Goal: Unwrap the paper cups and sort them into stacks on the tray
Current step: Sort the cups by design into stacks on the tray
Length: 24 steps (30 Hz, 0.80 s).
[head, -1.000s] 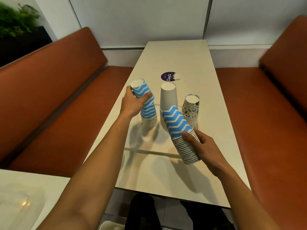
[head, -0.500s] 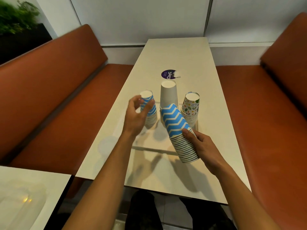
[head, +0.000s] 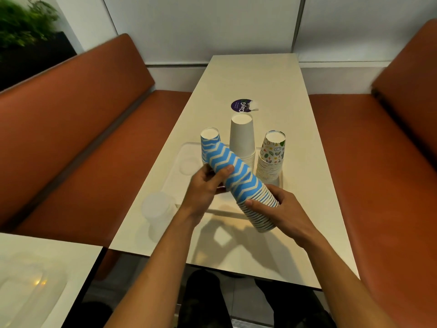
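While a plain white paper-cup stack (head: 242, 140) is standing upside down on the translucent plastic tray (head: 179, 176), the left hand (head: 205, 188) is gripping the upper part of a tilted stack of blue-and-white zigzag paper cups (head: 238, 176) and the right hand (head: 290, 209) is clasping its lower end over the tray.

"ClayG" — purple round sticker (head: 241, 105)

The zigzag cup stack (head: 238, 176) gripped by the left hand (head: 205, 188) and right hand (head: 283, 209) is matt printed paper. Just beyond the hands, the white stack (head: 242, 138) and patterned stack (head: 273, 152) look like the same matt paper, on a frosted translucent plastic tray (head: 186, 152). The table (head: 255, 74) beneath is smooth with a low sheen.
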Each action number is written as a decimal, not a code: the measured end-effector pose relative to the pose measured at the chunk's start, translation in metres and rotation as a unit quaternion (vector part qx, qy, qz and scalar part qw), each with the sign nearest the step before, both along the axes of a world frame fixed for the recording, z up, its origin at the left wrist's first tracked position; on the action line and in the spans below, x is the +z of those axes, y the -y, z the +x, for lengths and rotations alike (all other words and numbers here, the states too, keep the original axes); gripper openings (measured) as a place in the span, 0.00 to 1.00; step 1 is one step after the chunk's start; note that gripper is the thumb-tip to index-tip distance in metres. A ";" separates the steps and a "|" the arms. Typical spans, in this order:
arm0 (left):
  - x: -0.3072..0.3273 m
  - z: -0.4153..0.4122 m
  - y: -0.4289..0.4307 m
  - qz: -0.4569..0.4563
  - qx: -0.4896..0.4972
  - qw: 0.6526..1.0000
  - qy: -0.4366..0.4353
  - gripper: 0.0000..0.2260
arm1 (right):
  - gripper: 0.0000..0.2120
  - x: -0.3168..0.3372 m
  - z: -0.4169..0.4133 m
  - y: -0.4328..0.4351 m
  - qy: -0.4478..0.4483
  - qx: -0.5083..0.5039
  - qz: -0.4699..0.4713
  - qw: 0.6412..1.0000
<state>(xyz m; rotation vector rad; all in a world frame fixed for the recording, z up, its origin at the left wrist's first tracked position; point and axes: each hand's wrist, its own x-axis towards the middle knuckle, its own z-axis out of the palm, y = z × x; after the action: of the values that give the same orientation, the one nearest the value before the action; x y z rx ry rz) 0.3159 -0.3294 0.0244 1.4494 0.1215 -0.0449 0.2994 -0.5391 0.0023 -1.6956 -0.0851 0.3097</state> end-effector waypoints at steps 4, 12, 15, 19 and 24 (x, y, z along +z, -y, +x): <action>0.018 0.021 -0.023 -0.001 0.110 0.990 0.083 0.16 | 0.28 -0.004 0.002 0.003 -0.004 -0.006 -0.010 1.000; 0.041 0.094 -0.054 0.181 0.188 0.956 0.131 0.26 | 0.25 -0.003 0.005 0.002 0.000 -0.020 -0.003 1.000; 0.037 0.111 -0.047 0.242 0.161 0.951 0.108 0.27 | 0.26 -0.001 0.004 0.001 -0.001 -0.023 -0.001 1.000; 0.021 0.120 -0.044 0.288 0.128 0.947 0.057 0.31 | 0.27 -0.001 0.004 0.002 -0.001 -0.024 -0.002 1.000; 0.008 0.110 -0.044 0.277 0.101 0.955 0.023 0.37 | 0.37 -0.002 0.007 0.004 -0.001 -0.037 -0.021 0.999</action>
<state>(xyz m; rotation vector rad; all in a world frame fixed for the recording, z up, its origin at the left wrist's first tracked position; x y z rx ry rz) 0.4258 -0.2854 0.0323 1.9892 0.2593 0.2067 0.3060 -0.5431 0.0006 -1.7365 -0.0143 0.2600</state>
